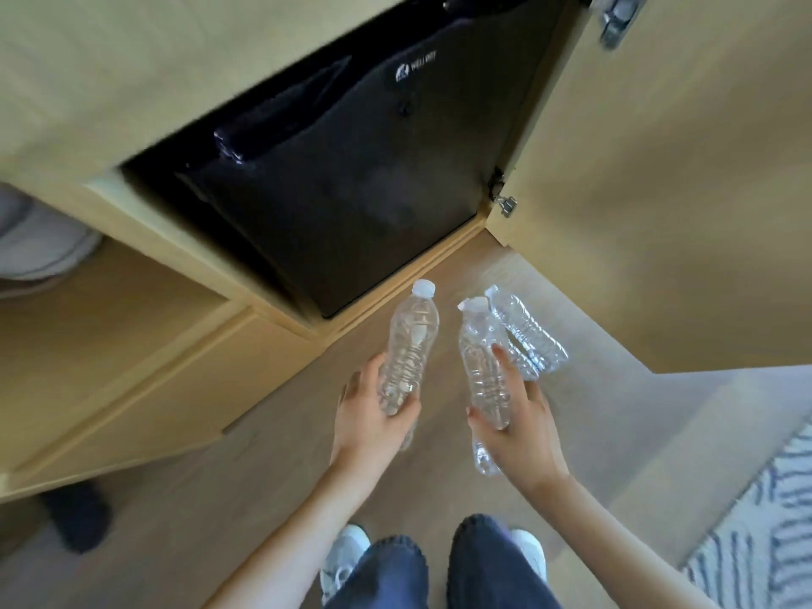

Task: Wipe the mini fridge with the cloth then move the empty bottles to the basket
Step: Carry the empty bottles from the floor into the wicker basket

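The big black mini fridge (351, 204) sits in the light wooden cupboard (132, 59). Just in front, the left hand (369, 419) curls round one clear plastic bottle with a white cap (411, 345). The right hand (523, 437) grips a bunch of clear crinkly plastic bottles (481, 362).

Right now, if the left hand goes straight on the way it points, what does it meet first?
Probably the black mini fridge door, led by the bottle that the left hand grips; depth is unclear.
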### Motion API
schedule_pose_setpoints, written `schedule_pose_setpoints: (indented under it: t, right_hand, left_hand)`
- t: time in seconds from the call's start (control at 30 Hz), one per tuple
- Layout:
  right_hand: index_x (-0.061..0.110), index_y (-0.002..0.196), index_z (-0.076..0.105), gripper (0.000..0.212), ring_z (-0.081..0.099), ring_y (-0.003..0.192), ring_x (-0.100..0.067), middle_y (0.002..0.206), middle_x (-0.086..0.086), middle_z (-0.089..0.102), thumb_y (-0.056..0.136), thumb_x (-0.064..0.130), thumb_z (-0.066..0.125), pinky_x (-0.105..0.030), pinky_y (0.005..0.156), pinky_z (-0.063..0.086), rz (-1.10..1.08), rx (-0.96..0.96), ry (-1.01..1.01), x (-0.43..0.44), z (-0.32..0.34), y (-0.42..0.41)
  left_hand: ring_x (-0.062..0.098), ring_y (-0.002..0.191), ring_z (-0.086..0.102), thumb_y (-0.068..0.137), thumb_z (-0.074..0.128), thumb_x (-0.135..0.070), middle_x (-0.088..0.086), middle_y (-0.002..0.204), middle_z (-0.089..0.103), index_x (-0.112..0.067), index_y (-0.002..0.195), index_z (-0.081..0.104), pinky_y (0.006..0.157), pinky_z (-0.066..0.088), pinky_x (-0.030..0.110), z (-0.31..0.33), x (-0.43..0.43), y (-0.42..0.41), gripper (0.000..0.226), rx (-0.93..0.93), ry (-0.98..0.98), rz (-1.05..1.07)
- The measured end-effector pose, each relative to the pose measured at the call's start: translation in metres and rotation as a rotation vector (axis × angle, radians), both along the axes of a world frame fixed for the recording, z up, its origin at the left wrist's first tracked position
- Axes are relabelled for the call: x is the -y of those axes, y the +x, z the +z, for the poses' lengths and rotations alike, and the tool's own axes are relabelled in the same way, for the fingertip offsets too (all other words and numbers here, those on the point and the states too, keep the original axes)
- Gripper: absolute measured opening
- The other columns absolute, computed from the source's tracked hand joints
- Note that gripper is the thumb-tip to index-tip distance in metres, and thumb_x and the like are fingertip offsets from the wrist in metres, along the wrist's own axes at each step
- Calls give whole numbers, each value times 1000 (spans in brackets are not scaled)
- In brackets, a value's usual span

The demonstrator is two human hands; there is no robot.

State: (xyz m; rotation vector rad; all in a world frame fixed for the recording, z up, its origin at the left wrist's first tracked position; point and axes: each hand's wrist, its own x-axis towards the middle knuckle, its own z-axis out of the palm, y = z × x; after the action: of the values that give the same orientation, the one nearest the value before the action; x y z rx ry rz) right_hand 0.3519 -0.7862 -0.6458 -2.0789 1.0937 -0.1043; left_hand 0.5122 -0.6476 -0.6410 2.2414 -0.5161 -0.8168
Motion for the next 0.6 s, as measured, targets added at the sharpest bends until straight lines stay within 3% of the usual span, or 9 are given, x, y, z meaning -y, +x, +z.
schedule_pose_setpoints:
  t: [0.13, 0.3, 0.43, 0.53, 0.6]
  right_hand:
    - [59, 149, 13, 95, 53, 103, -23, 106, 3, 52, 80, 34, 73, -38, 89, 48, -74, 16, 81, -10, 126, -5]
    - [64, 146, 10, 94, 50, 85, -6, 99, 8, 53, 83, 33, 72, -28, 71, 43, -127, 60, 61, -30, 295, -18]
    - [47, 153, 13, 92, 39, 99, 0, 118, 11, 45, 84, 36, 73, -25, 86, 39, -152, 82, 57, -48, 426, -24]
    - [33, 152, 20, 86, 49, 117, -11, 134, 8, 46, 83, 42, 70, -33, 95, 49, -188, 101, 41, -59, 503, -25]
    - [30, 148, 28, 81, 53, 118, -12, 135, 10, 48, 81, 47, 70, -29, 95, 49, -226, 124, 20, -69, 537, -28]
  left_hand:
    - [12, 105, 63, 81, 74, -39, -11, 116, 66, -39, 133, 44, 88, 53, 38, 130, -9, -6, 60, -31, -33, 29]
    - [8, 105, 62, 81, 71, -43, -13, 114, 64, -45, 131, 44, 89, 53, 38, 303, -25, -24, 57, -48, -101, 9]
    - [8, 108, 59, 78, 67, -48, -15, 115, 61, -45, 133, 44, 90, 53, 35, 436, -41, -36, 60, -22, -150, -45]
    - [5, 106, 58, 75, 63, -54, -22, 112, 60, -52, 129, 43, 82, 48, 16, 517, -52, -42, 58, 9, -238, -58]
    - [2, 105, 59, 75, 63, -56, -24, 110, 60, -53, 128, 43, 76, 45, 6, 557, -58, -45, 57, 36, -289, -56]
